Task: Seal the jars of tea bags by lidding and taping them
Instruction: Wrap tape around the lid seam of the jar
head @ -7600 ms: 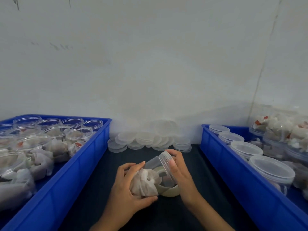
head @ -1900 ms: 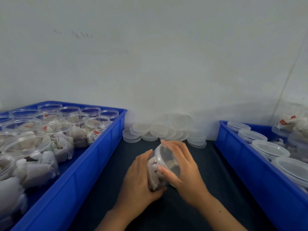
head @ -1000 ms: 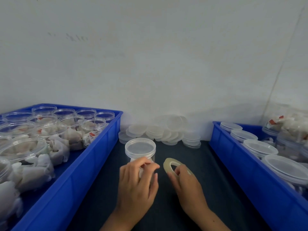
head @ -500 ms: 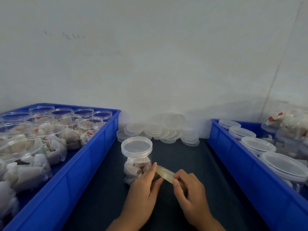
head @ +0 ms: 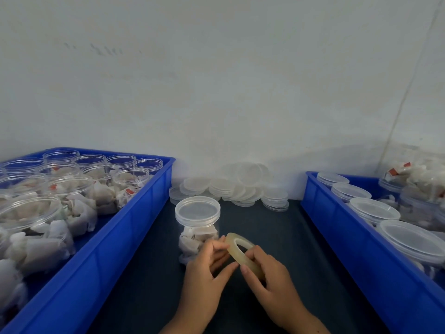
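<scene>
Dark tabletop (head: pixel 149 285): both hands' fingers pinch tape roll (head: pixel 243 251), left hand (head: pixel 204 276), right hand (head: pixel 269 278), beside lidded jar (head: pixel 197 222).

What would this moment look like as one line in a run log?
step: taping | jar: lidded, upright | tape roll: held by right hand, left hand pinching it

Head-worn view, forward-down, close over dark tabletop (head: pixel 149 285)
</scene>
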### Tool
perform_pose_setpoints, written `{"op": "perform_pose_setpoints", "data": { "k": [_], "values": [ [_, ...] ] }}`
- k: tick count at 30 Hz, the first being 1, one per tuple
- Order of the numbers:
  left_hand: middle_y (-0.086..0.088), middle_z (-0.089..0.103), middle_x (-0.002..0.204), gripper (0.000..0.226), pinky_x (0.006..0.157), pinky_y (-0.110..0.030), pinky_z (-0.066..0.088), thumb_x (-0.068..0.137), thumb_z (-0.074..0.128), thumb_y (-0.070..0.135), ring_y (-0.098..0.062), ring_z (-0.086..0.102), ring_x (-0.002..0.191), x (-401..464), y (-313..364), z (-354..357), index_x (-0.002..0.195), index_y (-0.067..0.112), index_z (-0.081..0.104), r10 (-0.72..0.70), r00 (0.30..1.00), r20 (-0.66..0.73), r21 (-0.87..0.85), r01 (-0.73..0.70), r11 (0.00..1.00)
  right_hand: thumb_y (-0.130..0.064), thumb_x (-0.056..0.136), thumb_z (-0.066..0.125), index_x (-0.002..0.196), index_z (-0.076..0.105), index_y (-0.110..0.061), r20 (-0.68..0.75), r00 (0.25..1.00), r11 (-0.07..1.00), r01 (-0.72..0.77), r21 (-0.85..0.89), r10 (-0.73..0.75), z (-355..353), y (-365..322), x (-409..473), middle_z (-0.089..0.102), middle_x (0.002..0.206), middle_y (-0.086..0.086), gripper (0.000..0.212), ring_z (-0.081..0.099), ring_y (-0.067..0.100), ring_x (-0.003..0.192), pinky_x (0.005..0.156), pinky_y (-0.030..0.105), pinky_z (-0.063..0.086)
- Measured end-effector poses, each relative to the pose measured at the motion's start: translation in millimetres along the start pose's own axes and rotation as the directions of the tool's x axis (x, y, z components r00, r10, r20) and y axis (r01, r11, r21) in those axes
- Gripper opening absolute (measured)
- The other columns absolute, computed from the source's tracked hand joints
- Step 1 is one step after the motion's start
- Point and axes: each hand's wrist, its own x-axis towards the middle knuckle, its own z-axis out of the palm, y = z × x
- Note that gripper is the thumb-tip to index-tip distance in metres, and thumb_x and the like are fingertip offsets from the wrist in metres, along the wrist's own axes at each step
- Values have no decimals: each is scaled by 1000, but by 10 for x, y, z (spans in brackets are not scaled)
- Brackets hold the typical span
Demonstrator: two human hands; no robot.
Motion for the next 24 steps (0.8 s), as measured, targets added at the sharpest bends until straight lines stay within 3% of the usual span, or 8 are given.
{"op": "perform_pose_setpoints", "data": {
  "k": [5, 11, 15, 24],
  "values": [
    [17, 67, 105, 22, 89, -17, 52, 78, 72, -9, 1, 65, 106, -8, 14, 12, 94, 5, 67, 50, 998, -22, 65, -49, 997, -35, 94, 54, 92, 58, -27, 48, 999, 997, -28, 79, 24, 0, -14, 2, 58, 78, -7, 9, 53, 12, 68, 60, 23, 41],
    [15, 73, 91, 19, 75, -12, 52, 81, 72, 6, -1, 69, 86, -22, 84, 21, 91, 21, 70, 39, 985, -168, 61, -29, 998, -41, 92, 46, 91, 53, -26, 47, 998, 993, -39, 110, 34, 11, -11, -10, 54, 75, -2, 17, 50, 17, 66, 60, 34, 40],
    [3, 75, 85, 15, 74, -19, 55, 80, 73, 5, -9, 71, 82, -11, 77, 6, 91, 15, 71, -66, 984, -163, -32, 62, 998, -45, 91, 43, 94, 52, -30, 90, 996, 997, -26, 77, 19, 18, -7, -8, 54, 77, -5, 18, 51, 14, 68, 62, 33, 43],
    [3, 73, 78, 12, 73, -18, 55, 81, 72, 3, -9, 71, 78, -17, 86, -24, 82, 15, 72, -29, 988, -153, 59, 38, 998, -51, 91, 37, 95, 48, -33, 154, 988, 999, -28, 27, 24, 29, -20, -8, 54, 84, -3, 22, 52, 14, 72, 64, 33, 45]
  ]
}}
